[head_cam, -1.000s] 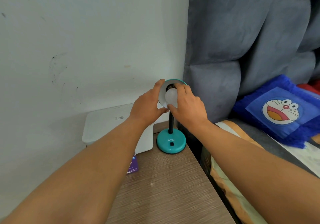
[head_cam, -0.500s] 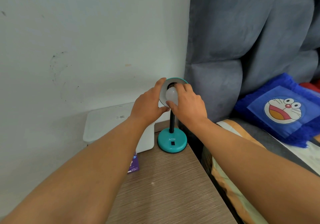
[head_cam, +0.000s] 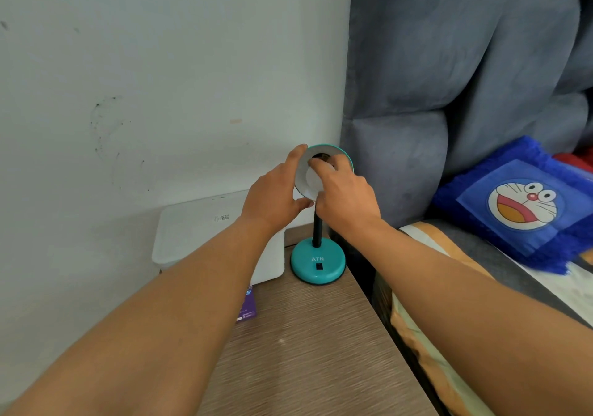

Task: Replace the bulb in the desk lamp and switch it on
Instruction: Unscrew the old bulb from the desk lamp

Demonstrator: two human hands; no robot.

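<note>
A small teal desk lamp stands at the back of the wooden bedside table, with a round base (head_cam: 318, 263) bearing a black switch and a black neck. Its shade (head_cam: 333, 152) tilts toward me, white inside. My left hand (head_cam: 272, 195) grips the shade's left rim, thumb below and fingers over the top edge. My right hand (head_cam: 345, 200) is closed on the white bulb (head_cam: 313, 181) inside the shade, with fingers across its front. The socket behind the bulb is mostly hidden.
A white box (head_cam: 199, 232) stands left of the lamp against the wall. A purple card (head_cam: 247, 306) lies on the wooden table (head_cam: 314, 351). To the right are a grey padded headboard (head_cam: 449, 78), a bed and a blue cartoon cushion (head_cam: 526, 207).
My right hand's fingers have shifted round over the front of the bulb, covering more of it. My left hand stays on the shade's rim.
</note>
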